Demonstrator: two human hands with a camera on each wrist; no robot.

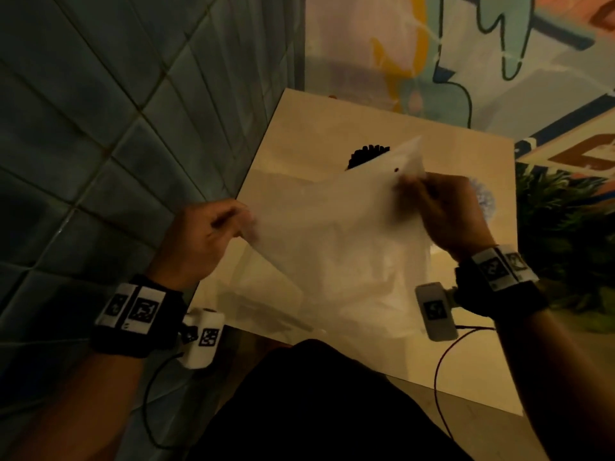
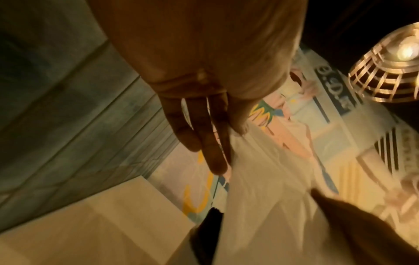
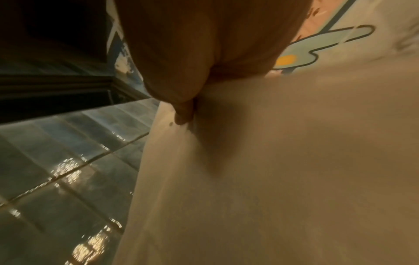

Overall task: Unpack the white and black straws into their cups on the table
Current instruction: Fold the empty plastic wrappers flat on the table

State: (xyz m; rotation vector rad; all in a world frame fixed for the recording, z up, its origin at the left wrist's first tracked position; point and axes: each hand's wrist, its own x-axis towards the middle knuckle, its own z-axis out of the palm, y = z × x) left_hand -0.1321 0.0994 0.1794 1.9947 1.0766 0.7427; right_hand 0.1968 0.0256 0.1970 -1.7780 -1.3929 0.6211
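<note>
A translucent white plastic bag (image 1: 336, 234) hangs above the beige table (image 1: 466, 168), stretched between both hands. My left hand (image 1: 213, 231) pinches its left corner; in the left wrist view the thumb and fingers (image 2: 217, 143) clamp the bag (image 2: 267, 197). My right hand (image 1: 442, 207) grips the upper right edge near a small punched hole; the thumb (image 3: 183, 114) presses the bag (image 3: 272, 161). Behind the bag's top edge a bunch of black straws (image 1: 367, 156) sticks up. A cluster of white straws (image 1: 482, 197) shows behind the right hand. The cups are hidden.
A grey-green tiled wall (image 1: 100, 128) runs along the left of the table. A painted mural wall (image 1: 466, 44) stands behind it and green plants (image 1: 565, 227) at the right. Cables hang from both wrist cameras near the table's front edge. A wicker lamp (image 2: 390, 71) glows.
</note>
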